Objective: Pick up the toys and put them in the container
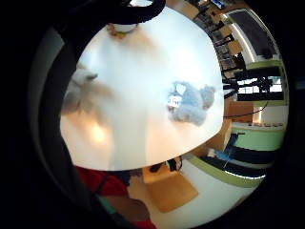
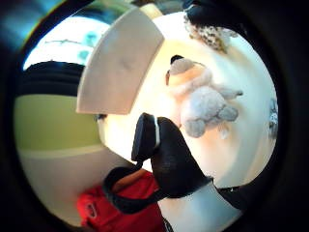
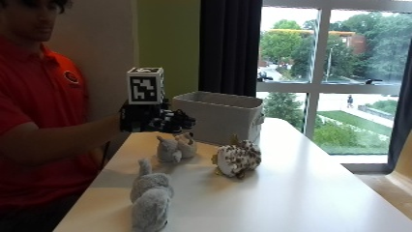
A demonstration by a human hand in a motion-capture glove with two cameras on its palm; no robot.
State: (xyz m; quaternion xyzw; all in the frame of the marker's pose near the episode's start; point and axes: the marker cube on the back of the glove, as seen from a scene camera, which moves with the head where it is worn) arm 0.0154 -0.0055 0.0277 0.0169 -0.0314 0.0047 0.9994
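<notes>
My gloved right hand (image 3: pixel 157 121) hovers above the table's left side with fingers loosely extended, holding nothing. Just below and to its right sits a small grey and pink plush (image 3: pixel 175 147), which also shows in the thumb side view (image 2: pixel 203 99) and the little finger side view (image 1: pixel 78 88). A spotted brown and white plush (image 3: pixel 237 158) lies mid-table. A larger grey plush (image 3: pixel 151 195) with a white tag (image 1: pixel 190 102) lies near the front edge. The pale fabric container (image 3: pixel 222 116) stands behind the toys, close to the hand (image 2: pixel 120 63).
The white table (image 3: pixel 309 193) stretches to the right of the toys. A window and dark curtain stand behind the container. The person in a red shirt sits at the table's left end.
</notes>
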